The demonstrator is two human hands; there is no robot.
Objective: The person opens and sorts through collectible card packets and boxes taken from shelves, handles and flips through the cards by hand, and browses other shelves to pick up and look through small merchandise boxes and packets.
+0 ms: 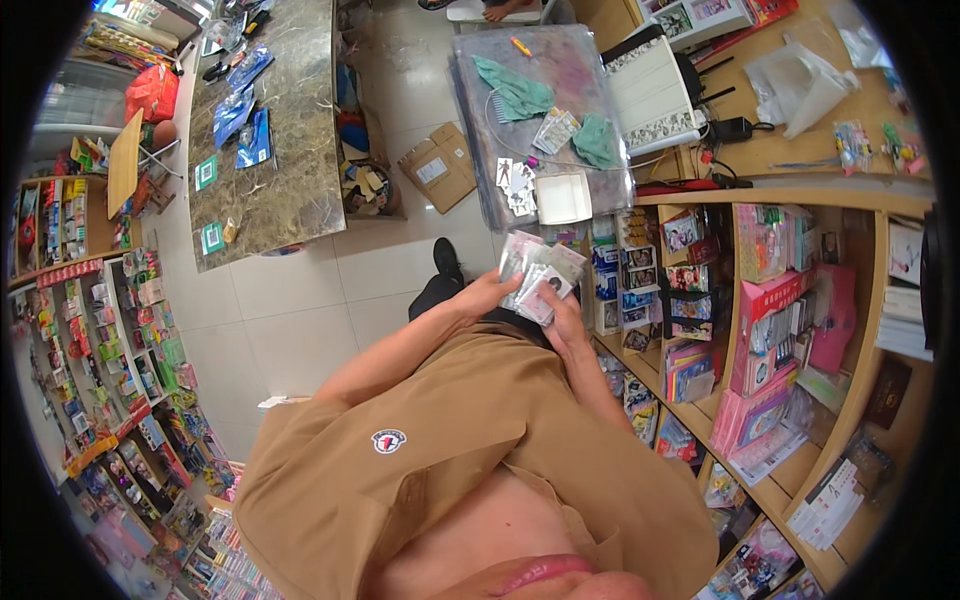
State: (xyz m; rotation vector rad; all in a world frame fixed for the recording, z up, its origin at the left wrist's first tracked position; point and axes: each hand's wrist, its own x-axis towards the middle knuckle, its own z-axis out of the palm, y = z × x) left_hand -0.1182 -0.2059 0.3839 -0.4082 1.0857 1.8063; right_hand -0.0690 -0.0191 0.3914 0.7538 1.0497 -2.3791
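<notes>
A bunch of printed cards in clear sleeves (536, 271) is held at my waist between both hands. My left hand (487, 294) grips its one side with the thumb on top. On the other side my right hand (564, 315) presses its thumb over a card with a dark-haired figure. Just beyond them stands a low table (555, 56) with a white open box (564, 198), a pile of white cut-out cards (517, 191), more cards (556, 130) and two green cloths (517, 86) on it.
A marble-topped counter (300, 150) with blue packets (255, 139) stands at the left. A flattened cardboard box (441, 168) lies on the tiled floor. Wooden shelves (806, 196) full of goods line the right, and racks (90, 330) the far left. Another person's foot (501, 13) shows at the top.
</notes>
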